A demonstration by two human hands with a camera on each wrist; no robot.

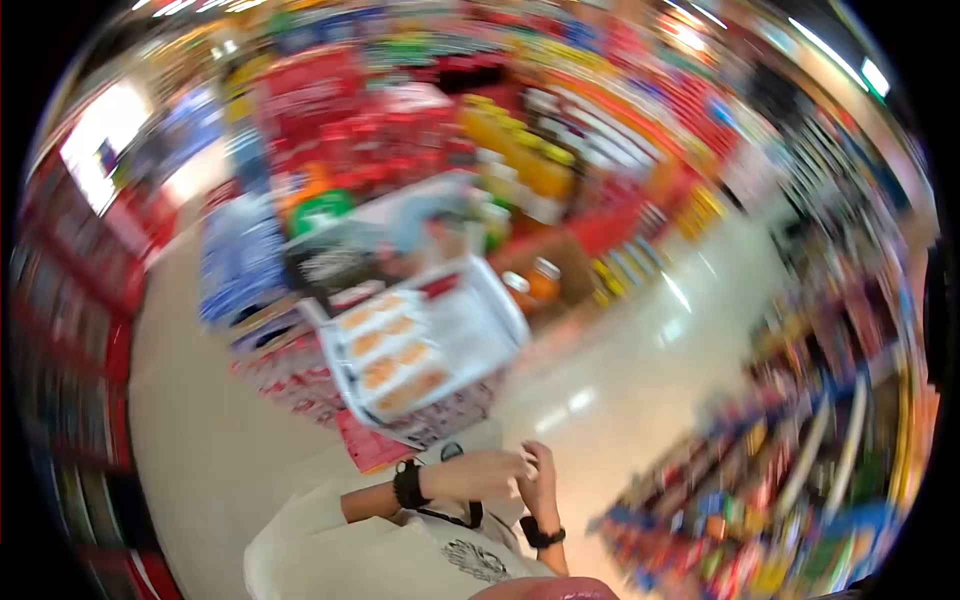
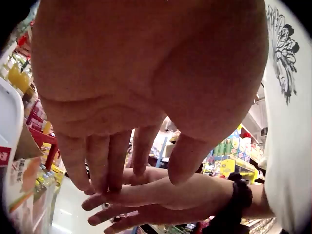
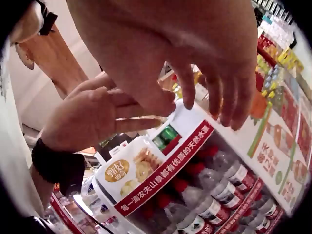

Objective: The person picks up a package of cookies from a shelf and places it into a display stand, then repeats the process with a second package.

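In the head view my left hand (image 1: pixel 480 474) reaches across from the left, a black band round its wrist. My right hand (image 1: pixel 540 488), also with a black wristband, comes up from below, and the two hands meet at the fingers in front of the pale shirt (image 1: pixel 400 560). Seen from the left wrist, the left fingers hang down loosely spread, overlapping the right hand (image 2: pixel 170 192), whose fingers are nearly straight. From the right wrist, the right fingers droop apart beside the left hand (image 3: pixel 85 117). Nothing shows in either palm.
Ahead stands a white display bin (image 1: pixel 475 325) with pictured food along one side. Its front panel (image 3: pixel 170 168) shows red-capped bottles. A cardboard box (image 1: pixel 575 270) with orange items adjoins it. Blurred store shelves (image 1: pixel 760 460) line the right, red racks (image 1: pixel 80 330) the left, with shiny floor (image 1: pixel 590 400) between.
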